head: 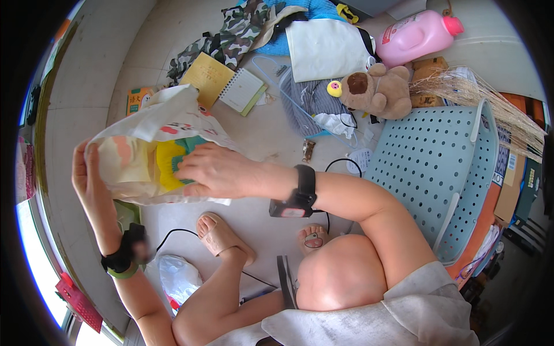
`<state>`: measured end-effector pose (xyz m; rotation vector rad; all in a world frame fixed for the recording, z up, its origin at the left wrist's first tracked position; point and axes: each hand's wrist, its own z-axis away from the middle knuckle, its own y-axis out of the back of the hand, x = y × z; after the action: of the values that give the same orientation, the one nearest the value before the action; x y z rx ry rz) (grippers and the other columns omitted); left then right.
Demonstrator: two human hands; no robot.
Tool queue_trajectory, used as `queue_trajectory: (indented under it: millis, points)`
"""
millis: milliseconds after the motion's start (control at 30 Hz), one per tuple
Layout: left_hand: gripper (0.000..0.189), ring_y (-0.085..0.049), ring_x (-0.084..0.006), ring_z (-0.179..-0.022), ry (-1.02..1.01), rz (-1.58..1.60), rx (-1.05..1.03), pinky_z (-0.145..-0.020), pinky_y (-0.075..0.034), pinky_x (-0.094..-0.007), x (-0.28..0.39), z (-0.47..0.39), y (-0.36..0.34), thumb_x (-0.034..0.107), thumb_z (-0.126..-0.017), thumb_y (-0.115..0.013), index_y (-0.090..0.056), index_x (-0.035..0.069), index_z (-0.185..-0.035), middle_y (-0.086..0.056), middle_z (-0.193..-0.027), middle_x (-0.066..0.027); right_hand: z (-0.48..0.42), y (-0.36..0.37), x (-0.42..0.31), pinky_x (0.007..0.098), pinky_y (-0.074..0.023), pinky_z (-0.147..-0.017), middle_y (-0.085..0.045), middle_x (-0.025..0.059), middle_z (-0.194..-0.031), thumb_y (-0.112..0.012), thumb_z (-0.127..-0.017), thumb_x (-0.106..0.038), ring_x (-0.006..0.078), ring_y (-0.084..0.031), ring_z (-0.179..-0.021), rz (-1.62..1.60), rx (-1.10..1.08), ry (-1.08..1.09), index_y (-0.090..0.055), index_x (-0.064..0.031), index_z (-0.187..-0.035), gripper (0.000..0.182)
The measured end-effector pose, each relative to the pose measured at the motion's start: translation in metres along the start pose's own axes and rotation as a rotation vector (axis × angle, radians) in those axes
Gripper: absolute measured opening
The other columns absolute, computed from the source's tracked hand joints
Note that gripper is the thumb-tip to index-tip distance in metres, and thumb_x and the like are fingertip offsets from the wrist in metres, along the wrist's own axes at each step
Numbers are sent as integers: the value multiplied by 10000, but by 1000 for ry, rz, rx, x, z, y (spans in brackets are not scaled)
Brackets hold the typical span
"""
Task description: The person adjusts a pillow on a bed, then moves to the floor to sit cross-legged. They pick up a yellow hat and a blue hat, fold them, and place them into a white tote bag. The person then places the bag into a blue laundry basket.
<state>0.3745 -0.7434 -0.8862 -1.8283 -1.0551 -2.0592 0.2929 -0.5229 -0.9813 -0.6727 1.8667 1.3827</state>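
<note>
A white printed plastic bag [130, 125] hangs open above the floor in front of me. My left hand [88, 166] pinches its rim at the left, thumb on the near side. My right hand [216, 171] reaches into the bag's mouth from the right. Its fingers touch a yellow and green item [171, 162] inside, which looks soft. The fingertips are partly hidden there, so whether they grip it is unclear. Each wrist wears a black strap with a small device and a cable.
Beyond the bag lie an open spiral notebook [242, 91], camouflage clothing [233, 39], a white cloth bag [324, 49] and a brown plush toy [378, 93]. A pink detergent bottle [415, 36] lies behind. At right, a blue perforated basket [420, 168] rests on its side. A clear plastic bag [177, 277] sits near my foot.
</note>
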Motion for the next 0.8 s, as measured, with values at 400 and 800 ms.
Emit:
queue_trajectory:
  millis: [400, 800]
  points:
    - [149, -374, -25, -559, -286, -388, 23, -487, -308, -201, -39, 4, -16, 128, -932, -495, -584, 47, -1020, -513, -659, 7, 45, -22, 28, 357, -418, -853, -526, 67, -1013, -700, -687, -143, 240, -510, -963, 102, 399, 77, -534, -102, -1045, 397]
    - [549, -620, -267, -717, -152, -898, -536, -678, -451, -369, -170, 54, -69, 199, -687, -725, -449, 133, -1157, -627, -786, -64, 187, 16, 136, 337, -365, -766, -522, 28, -884, -674, -641, -97, 200, -509, -876, 1028, 129, -621, -588, -108, -977, 347]
